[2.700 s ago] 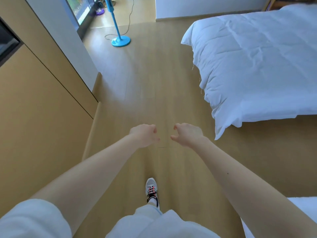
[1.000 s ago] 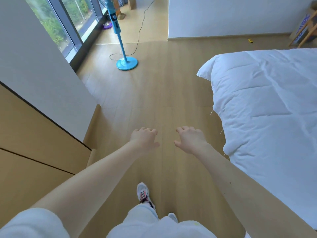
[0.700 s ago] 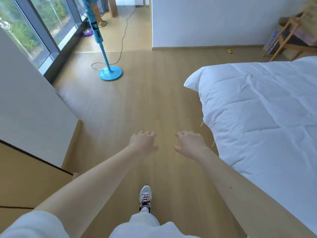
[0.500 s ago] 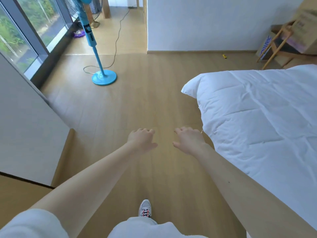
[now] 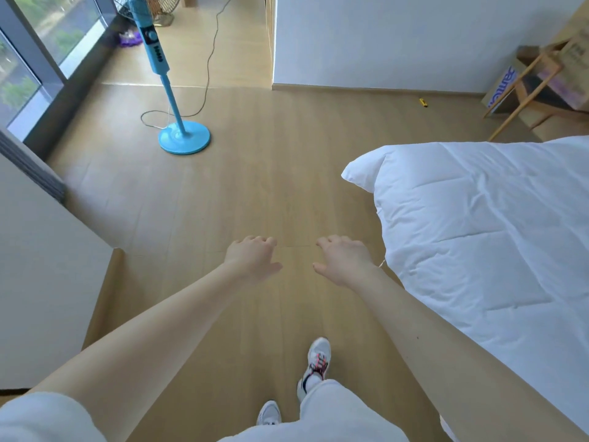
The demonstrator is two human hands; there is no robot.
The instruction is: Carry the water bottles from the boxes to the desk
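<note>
Looking from the left, a big window lets in light, and a pale wall stands below it. Next comes a blue fan standing on the wooden floor, with its thin cord trailing off behind it. In the middle, two bare arms reach out over the floor. The left hand is palm down with its fingers loosely bent, and it holds nothing. The right hand is just beside it, not touching, with loose fingers and nothing in it. Below the hands are two white shoes, one ahead of the other. To the right is a bed under a puffy white blanket. Far off in the right corner sit cardboard boxes. The water bottles cannot be seen, so it is not clear if they are in those boxes.
</note>
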